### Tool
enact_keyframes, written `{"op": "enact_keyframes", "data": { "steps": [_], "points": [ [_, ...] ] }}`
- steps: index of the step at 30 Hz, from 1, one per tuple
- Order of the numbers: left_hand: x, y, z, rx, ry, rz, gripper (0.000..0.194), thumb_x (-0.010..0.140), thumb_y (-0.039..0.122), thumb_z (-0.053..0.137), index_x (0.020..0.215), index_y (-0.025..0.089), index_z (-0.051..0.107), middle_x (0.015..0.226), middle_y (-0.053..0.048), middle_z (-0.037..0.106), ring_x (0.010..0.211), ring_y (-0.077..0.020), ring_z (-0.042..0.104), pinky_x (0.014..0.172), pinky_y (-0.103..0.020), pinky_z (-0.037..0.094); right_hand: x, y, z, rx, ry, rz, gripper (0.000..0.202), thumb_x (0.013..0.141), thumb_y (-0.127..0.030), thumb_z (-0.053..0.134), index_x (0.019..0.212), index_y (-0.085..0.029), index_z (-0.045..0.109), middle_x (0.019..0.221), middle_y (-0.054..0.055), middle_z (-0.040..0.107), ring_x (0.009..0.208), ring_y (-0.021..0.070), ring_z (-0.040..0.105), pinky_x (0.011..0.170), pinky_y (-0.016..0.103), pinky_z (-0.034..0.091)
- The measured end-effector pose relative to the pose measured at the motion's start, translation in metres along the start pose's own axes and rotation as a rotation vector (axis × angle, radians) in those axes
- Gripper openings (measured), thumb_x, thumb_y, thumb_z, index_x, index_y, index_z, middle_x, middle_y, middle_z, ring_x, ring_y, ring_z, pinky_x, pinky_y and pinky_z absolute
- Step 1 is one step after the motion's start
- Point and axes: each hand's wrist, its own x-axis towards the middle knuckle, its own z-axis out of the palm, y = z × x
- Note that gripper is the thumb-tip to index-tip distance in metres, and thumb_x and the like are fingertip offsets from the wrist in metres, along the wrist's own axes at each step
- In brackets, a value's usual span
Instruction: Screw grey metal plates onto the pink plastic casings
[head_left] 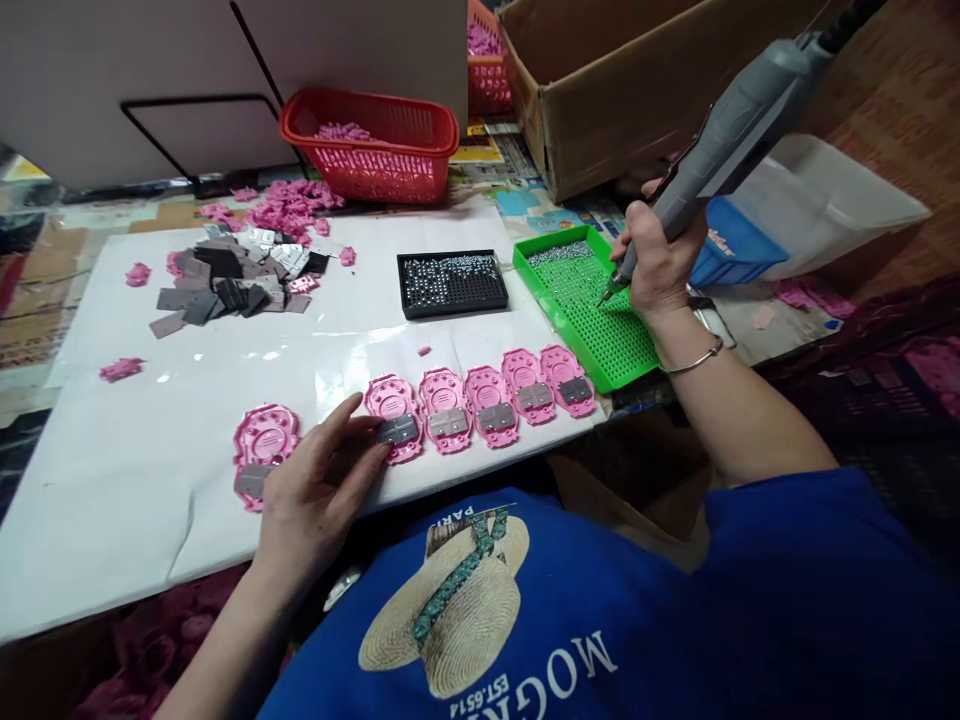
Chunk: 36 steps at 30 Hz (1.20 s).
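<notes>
Dressed in a shirt (637,600) of strong blue colour, with a short sleeve (787,520) on the right arm. Bears on the front a straw-hat print (472,645) with a green hat band (452,583), and white lettering (598,652), including "EST.6514". Wears around the right wrist a thin bracelet (699,363), silvery in colour

casings (487,380): table (112,490) front | plate pile (232,292): behind, left | trays (626,350): right of pile | basket (405,172): back

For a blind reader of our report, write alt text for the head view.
A person's right hand grips a grey power driver, tip over a green tray of small metal parts, while the left hand touches a pink shell, one of five in a row. Behind are loose metal plates and a red basket.
</notes>
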Motion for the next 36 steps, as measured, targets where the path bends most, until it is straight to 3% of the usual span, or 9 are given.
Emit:
{"op": "enact_keyframes", "data": {
  "steps": [8,16,25,31,36],
  "points": [
    [-0.001,-0.001,0.000,0.004,0.001,-0.012,0.057,0.087,0.045,0.065,0.140,0.030,0.050,0.113,-0.002,0.071,0.095,-0.0197,0.071,0.095,-0.039,0.058,-0.004,-0.014,-0.003,-0.105,-0.007,0.071,0.043,0.074,-0.067,0.069,0.094,-0.036,0.048,0.065,-0.002,0.051,0.051,0.0196,0.049,0.051,0.038,0.035],
    [0.000,0.000,-0.001,-0.011,-0.017,-0.039,0.057,0.087,0.046,0.065,0.140,0.030,0.049,0.113,-0.002,0.071,0.096,-0.0207,0.071,0.096,-0.041,0.057,0.002,0.016,-0.004,-0.022,-0.001,-0.031,0.045,0.070,-0.072,0.069,0.097,-0.042,0.049,0.058,-0.008,0.052,0.045,0.0136,0.037,0.045,0.034,0.029],
    [-0.001,0.002,-0.001,-0.020,-0.010,-0.038,0.057,0.087,0.045,0.066,0.140,0.030,0.050,0.113,-0.002,0.071,0.097,-0.0201,0.071,0.097,-0.039,0.057,0.002,0.022,-0.005,0.009,0.044,0.029,0.047,0.064,-0.072,0.074,0.095,-0.045,0.052,0.060,-0.009,0.055,0.054,0.0170,0.045,0.055,0.038,0.040],
    [0.000,0.002,-0.001,-0.010,-0.010,-0.020,0.058,0.087,0.045,0.066,0.140,0.028,0.050,0.113,-0.003,0.071,0.096,-0.0200,0.071,0.095,-0.038,0.057,0.000,0.023,-0.004,-0.007,0.045,-0.046,0.043,0.072,-0.067,0.072,0.101,-0.043,0.051,0.057,-0.009,0.052,0.053,0.0162,0.043,0.053,0.035,0.033],
    [0.001,0.006,-0.001,0.003,-0.016,-0.033,0.059,0.087,0.047,0.065,0.140,0.027,0.049,0.112,-0.004,0.072,0.096,-0.0208,0.071,0.095,-0.040,0.057,0.000,0.022,-0.002,-0.001,0.052,-0.042,0.045,0.069,-0.070,0.073,0.096,-0.041,0.051,0.060,-0.008,0.053,0.047,0.0143,0.038,0.049,0.034,0.029]
  ]
}}
